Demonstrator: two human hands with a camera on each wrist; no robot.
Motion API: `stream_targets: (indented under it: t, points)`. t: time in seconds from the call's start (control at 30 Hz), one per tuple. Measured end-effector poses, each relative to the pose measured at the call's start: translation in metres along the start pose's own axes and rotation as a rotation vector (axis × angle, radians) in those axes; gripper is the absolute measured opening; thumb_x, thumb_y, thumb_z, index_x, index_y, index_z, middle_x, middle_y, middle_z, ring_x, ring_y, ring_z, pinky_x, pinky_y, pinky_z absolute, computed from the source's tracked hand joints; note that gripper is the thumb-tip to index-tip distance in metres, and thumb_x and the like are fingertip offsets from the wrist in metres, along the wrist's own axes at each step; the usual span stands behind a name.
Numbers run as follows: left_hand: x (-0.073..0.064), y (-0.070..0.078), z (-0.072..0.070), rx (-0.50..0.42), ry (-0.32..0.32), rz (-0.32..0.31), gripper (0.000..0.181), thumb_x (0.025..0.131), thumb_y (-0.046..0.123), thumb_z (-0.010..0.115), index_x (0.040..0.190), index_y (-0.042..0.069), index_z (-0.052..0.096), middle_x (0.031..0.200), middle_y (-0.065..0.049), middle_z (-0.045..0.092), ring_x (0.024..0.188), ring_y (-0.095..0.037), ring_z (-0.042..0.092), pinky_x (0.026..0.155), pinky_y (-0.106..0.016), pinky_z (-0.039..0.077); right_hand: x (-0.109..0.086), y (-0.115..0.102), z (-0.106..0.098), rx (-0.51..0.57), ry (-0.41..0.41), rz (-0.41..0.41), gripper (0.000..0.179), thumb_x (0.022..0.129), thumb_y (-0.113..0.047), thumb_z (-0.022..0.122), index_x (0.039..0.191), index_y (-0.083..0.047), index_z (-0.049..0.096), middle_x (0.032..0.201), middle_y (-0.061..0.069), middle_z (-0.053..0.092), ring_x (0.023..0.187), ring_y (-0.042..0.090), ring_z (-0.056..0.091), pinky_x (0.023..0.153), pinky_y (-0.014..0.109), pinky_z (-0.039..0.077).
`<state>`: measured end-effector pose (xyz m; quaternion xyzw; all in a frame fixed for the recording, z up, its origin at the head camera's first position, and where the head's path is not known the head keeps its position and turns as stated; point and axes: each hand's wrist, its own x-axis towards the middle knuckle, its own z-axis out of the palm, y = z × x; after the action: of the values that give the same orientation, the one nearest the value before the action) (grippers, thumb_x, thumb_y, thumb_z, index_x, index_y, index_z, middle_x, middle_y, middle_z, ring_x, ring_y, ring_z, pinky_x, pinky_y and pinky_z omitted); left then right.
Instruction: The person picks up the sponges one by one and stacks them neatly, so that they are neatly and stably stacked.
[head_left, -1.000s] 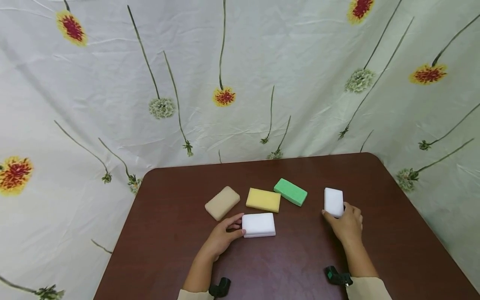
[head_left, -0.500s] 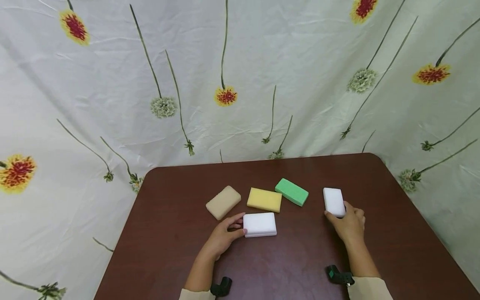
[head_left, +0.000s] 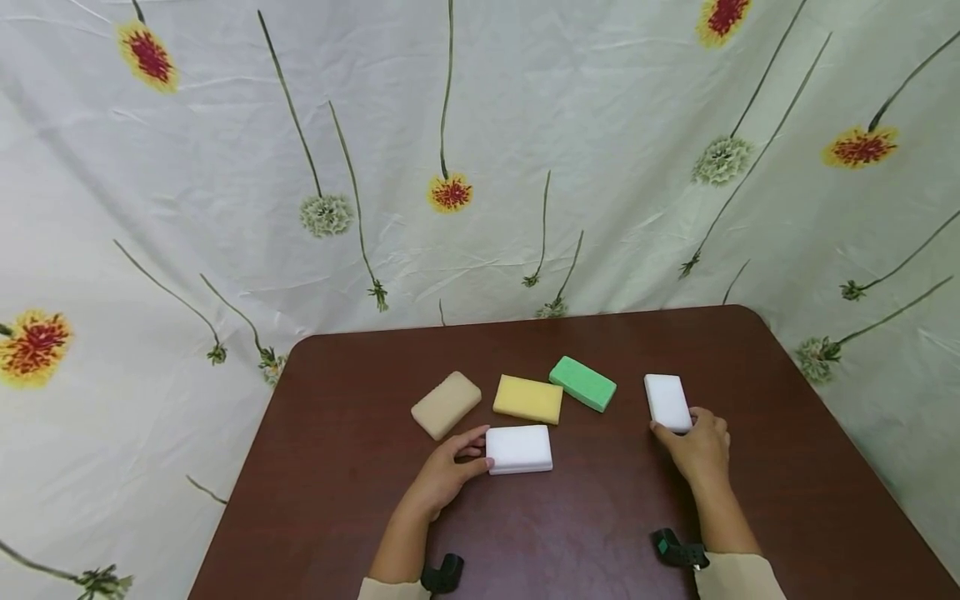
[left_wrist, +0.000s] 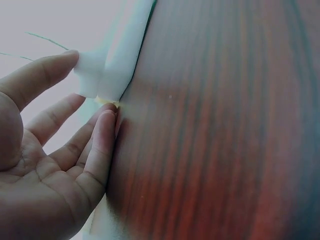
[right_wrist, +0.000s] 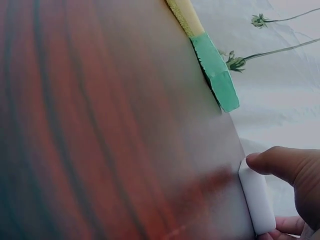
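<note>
In the head view my left hand (head_left: 444, 471) pinches the left end of a white sponge block (head_left: 519, 448) between thumb and fingertips. A thin line runs along the front side of this block, low over the table. The left wrist view shows the thumb on the end of the white block (left_wrist: 107, 65) and the other fingers curled beside it near the tabletop. My right hand (head_left: 697, 446) grips the near end of a second white sponge block (head_left: 667, 402), which lies slightly turned at the right. In the right wrist view the thumb rests on this block (right_wrist: 257, 200); some fingers are hidden.
Behind the left block lie a beige sponge (head_left: 446, 406), a yellow sponge (head_left: 527, 399) and a green sponge (head_left: 582, 383). The dark brown table (head_left: 337, 517) has rounded far corners. A flowered cloth (head_left: 405, 267) hangs behind it.
The right white block has turned slightly, its far end swinging left, while my right hand shifted a little right. The left hand and its block look unchanged.
</note>
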<state>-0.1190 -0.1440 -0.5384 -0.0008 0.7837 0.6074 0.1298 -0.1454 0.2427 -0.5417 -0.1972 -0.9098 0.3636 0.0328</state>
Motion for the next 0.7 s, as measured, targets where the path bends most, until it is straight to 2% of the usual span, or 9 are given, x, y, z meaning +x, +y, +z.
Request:
stream_targets:
  t: [0.33,0.5,0.7]
  points:
    - [0.001,0.001,-0.0001,0.0,0.009,-0.011,0.057,0.089,0.019,0.078,0.143,0.015,0.059,0.13,-0.01,0.061,0.119,-0.025,0.056,0.09,-0.029,0.048,0.0002,-0.0005,-0.001,-0.008,-0.008,-0.016,0.075,0.09,-0.034,0.071,0.148,0.001,0.039,0.141,0.039,0.034,0.128,0.054,0.034,0.098,0.064,0.036]
    - [0.0001,0.001,-0.001,-0.003,0.012,-0.007,0.057,0.089,0.017,0.077,0.143,0.014,0.059,0.131,-0.01,0.061,0.119,-0.026,0.056,0.09,-0.03,0.048,-0.0006,-0.0005,0.0004,0.021,0.002,-0.016,0.076,0.09,-0.032,0.072,0.146,0.006,0.038,0.138,0.036,0.04,0.128,0.052,0.037,0.101,0.063,0.036]
    - [0.0006,0.001,-0.0015,-0.005,0.008,-0.002,0.057,0.089,0.017,0.077,0.143,0.013,0.059,0.13,-0.01,0.062,0.119,-0.026,0.057,0.091,-0.03,0.047,-0.0048,-0.0015,-0.0003,0.068,0.011,-0.008,0.072,0.089,-0.03,0.073,0.14,0.01,0.042,0.13,0.031,0.046,0.121,0.045,0.047,0.099,0.056,0.04]
